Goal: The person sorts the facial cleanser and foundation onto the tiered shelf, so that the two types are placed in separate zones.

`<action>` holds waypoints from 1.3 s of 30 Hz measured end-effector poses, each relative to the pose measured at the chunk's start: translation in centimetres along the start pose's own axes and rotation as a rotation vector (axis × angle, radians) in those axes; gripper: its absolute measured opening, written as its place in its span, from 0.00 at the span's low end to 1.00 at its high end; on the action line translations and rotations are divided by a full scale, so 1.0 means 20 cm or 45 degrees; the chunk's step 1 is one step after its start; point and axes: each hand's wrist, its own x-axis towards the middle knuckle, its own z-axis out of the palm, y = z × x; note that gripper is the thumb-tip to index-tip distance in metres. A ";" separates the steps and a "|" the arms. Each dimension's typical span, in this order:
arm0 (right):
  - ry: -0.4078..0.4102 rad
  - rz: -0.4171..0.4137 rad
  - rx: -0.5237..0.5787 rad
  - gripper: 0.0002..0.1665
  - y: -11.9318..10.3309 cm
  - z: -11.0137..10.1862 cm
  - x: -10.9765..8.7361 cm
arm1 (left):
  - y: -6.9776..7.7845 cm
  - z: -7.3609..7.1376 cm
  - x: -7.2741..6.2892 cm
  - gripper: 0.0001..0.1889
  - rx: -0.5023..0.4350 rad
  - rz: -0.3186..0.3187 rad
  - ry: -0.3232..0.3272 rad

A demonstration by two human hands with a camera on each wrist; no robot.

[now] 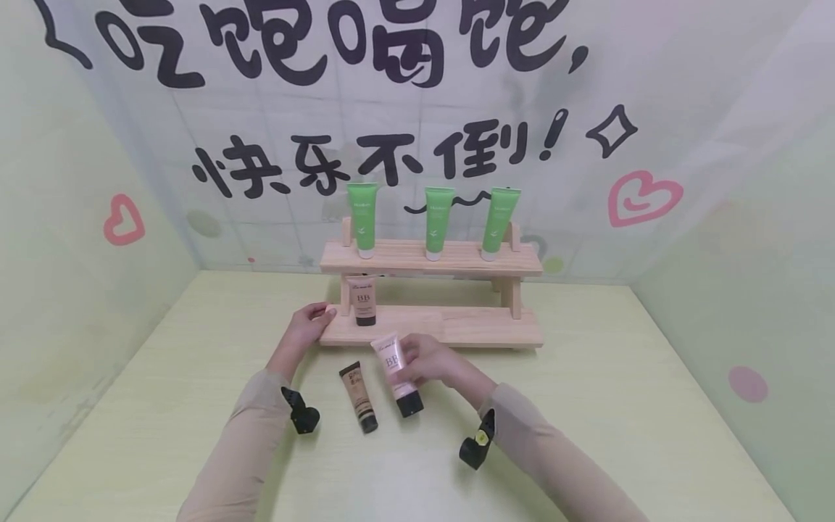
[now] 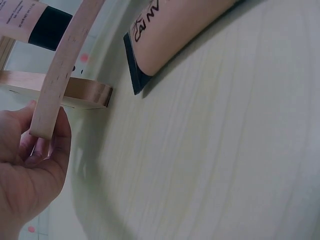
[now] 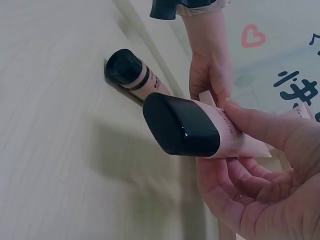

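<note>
My right hand (image 1: 427, 360) holds a pink BB cream tube (image 1: 389, 360) between thumb and fingers, its black cap pointing down toward me. In the right wrist view that cap (image 3: 182, 125) faces the camera, above the table. My left hand (image 1: 311, 324) grips the left end of the wooden stand's lower shelf (image 1: 417, 326); the left wrist view shows thumb and fingers round the board end (image 2: 47, 112). Another BB cream tube (image 1: 363, 301) stands cap down on that shelf, near its left end. A tan tube with a black cap (image 1: 358, 396) lies on the table between my hands.
Three green tubes (image 1: 363, 220) stand on white caps along the upper shelf (image 1: 398, 255). Behind the stand hangs a printed backdrop (image 1: 417, 109) with black lettering. Side panels (image 1: 737, 348) border the pale table (image 1: 587, 406).
</note>
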 end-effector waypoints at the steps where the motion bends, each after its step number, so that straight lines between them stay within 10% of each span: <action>1: 0.000 -0.006 0.010 0.36 0.00 -0.01 0.00 | 0.00 0.00 0.00 0.28 0.002 0.002 0.002; 39: 0.400 -0.086 0.169 0.33 -0.08 -0.35 -0.03 | -0.02 0.01 0.02 0.28 -0.016 -0.004 0.021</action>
